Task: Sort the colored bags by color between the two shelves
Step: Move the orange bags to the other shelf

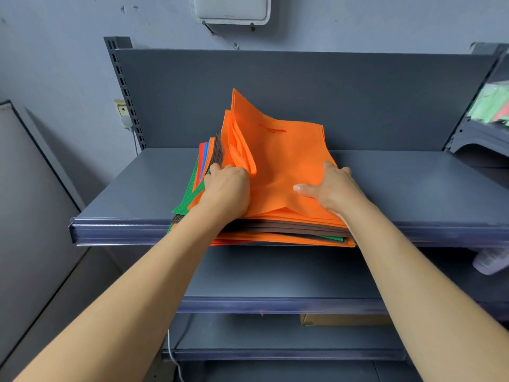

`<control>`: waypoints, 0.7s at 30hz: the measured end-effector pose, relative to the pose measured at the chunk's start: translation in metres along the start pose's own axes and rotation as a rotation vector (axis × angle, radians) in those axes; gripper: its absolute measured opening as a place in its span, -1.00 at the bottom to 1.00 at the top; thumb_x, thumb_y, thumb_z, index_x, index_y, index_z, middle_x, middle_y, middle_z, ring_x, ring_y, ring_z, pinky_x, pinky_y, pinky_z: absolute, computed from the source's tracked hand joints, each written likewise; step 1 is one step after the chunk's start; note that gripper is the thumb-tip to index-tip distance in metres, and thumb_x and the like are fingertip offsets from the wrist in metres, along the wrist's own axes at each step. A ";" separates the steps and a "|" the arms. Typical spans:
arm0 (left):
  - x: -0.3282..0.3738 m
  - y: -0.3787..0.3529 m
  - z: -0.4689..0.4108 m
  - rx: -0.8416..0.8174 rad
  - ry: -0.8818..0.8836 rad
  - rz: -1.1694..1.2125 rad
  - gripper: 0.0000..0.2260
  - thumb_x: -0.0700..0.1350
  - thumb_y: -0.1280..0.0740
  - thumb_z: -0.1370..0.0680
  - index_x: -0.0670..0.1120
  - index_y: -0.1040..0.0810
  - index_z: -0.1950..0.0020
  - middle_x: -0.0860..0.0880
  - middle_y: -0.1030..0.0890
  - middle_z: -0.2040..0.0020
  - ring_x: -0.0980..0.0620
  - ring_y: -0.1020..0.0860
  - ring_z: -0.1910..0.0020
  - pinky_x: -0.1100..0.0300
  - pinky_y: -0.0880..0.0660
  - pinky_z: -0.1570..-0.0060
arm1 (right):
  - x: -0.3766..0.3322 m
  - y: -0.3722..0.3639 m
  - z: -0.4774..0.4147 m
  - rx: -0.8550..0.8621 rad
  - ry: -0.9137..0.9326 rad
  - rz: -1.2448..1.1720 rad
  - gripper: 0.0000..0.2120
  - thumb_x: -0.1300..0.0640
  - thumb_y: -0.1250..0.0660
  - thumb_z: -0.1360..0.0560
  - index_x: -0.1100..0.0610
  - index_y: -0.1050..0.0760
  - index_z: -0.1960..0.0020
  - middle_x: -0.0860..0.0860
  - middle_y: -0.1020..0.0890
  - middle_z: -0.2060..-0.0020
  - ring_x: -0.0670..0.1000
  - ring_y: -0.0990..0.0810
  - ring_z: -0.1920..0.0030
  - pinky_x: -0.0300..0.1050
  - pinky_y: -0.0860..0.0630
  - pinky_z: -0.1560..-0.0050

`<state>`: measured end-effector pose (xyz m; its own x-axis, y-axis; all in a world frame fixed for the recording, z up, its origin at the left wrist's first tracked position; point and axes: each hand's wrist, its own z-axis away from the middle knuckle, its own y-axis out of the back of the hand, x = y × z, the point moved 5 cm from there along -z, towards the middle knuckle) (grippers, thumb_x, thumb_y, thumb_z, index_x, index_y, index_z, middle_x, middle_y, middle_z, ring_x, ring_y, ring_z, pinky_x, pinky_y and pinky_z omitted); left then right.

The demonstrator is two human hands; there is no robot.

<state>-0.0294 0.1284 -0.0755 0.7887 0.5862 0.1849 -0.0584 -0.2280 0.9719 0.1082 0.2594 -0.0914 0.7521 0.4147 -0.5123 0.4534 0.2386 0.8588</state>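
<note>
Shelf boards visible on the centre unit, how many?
3: top shelf under the bag stack, middle shelf below it, third shelf lower still; more may sit out of frame.

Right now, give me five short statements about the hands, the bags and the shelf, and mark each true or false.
1. The top bag of the stack is orange. True.
2. The right hand lies flat on the top bag. True.
3. The stack lies on the floor. False: it lies on the upper shelf.
4. Every bag in the stack is orange. False: a green bag and brown bags show too.
5. The left hand hangs clear of the bags. False: its fingers curl round bag edges at the stack's left side.
</note>
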 end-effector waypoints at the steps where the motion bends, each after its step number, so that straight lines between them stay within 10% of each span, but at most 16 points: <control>1: 0.001 0.001 0.000 0.026 0.003 0.010 -0.71 -0.37 -0.10 -0.52 -0.26 -0.47 -0.18 -0.23 -0.45 -0.19 -0.25 -0.35 -0.22 -0.09 -0.35 -0.24 | 0.000 0.000 0.000 0.000 0.000 -0.004 -0.16 -0.25 -0.35 -0.42 0.12 -0.07 -0.51 0.17 -0.18 -0.44 0.21 -0.29 -0.39 0.12 -0.37 -0.32; 10: -0.029 0.023 -0.011 0.072 0.297 0.628 -0.77 -0.13 -0.29 -0.51 -0.07 -0.43 -0.16 -0.13 -0.51 -0.06 -0.15 -0.50 -0.11 0.11 -0.40 0.03 | 0.001 0.001 -0.003 -0.015 0.000 -0.027 -0.14 -0.25 -0.36 -0.41 0.10 -0.07 -0.51 0.16 -0.18 -0.44 0.20 -0.29 -0.40 0.13 -0.36 -0.33; 15: -0.027 0.025 -0.023 -0.061 0.170 0.467 -0.36 -0.18 -0.29 -0.49 0.03 -0.02 -0.46 -0.05 -0.40 0.20 -0.08 -0.44 0.21 0.13 -0.35 0.30 | 0.004 0.007 -0.009 -0.014 0.015 -0.027 -0.12 -0.29 -0.37 -0.37 0.06 -0.09 -0.50 0.16 -0.26 -0.40 0.19 -0.32 -0.37 0.15 -0.35 -0.33; 21: -0.041 0.016 -0.029 -0.198 0.364 0.991 -0.38 0.10 -0.46 -0.41 -0.08 -0.31 -0.36 -0.06 -0.56 -0.09 -0.08 -0.61 0.06 0.02 -0.59 0.07 | 0.009 0.018 -0.014 -0.001 0.020 -0.047 -0.14 -0.35 -0.36 -0.29 -0.01 -0.20 -0.46 0.11 -0.37 -0.34 0.18 -0.39 -0.31 0.17 -0.39 -0.28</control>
<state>-0.0809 0.1233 -0.0633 0.1081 0.4133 0.9041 -0.6959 -0.6180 0.3657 0.1161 0.2795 -0.0805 0.7198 0.4207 -0.5521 0.4877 0.2594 0.8336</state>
